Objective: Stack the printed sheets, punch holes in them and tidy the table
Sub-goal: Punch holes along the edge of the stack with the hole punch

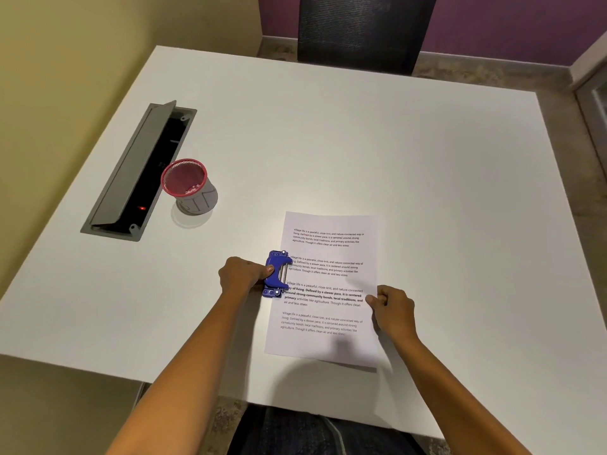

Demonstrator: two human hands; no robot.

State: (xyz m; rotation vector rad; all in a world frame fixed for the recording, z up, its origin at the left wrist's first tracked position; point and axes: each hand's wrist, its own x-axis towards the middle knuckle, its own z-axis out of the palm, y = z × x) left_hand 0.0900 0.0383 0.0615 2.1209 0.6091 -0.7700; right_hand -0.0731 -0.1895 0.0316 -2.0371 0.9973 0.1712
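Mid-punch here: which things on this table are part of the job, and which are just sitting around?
Part of the job:
- printed sheets, right hand pinching their right edge
- blue hole punch on their left edge, left hand gripping it

Just sitting around:
- red mesh cup
- open cable box in the table
- black chair

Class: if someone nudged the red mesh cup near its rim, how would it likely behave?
The red mesh cup looks like thin open mesh and nearly empty, so probably light. It stands upright, taller than wide, so a rim push may tip it. Once down, its round wall could roll across the smooth table.
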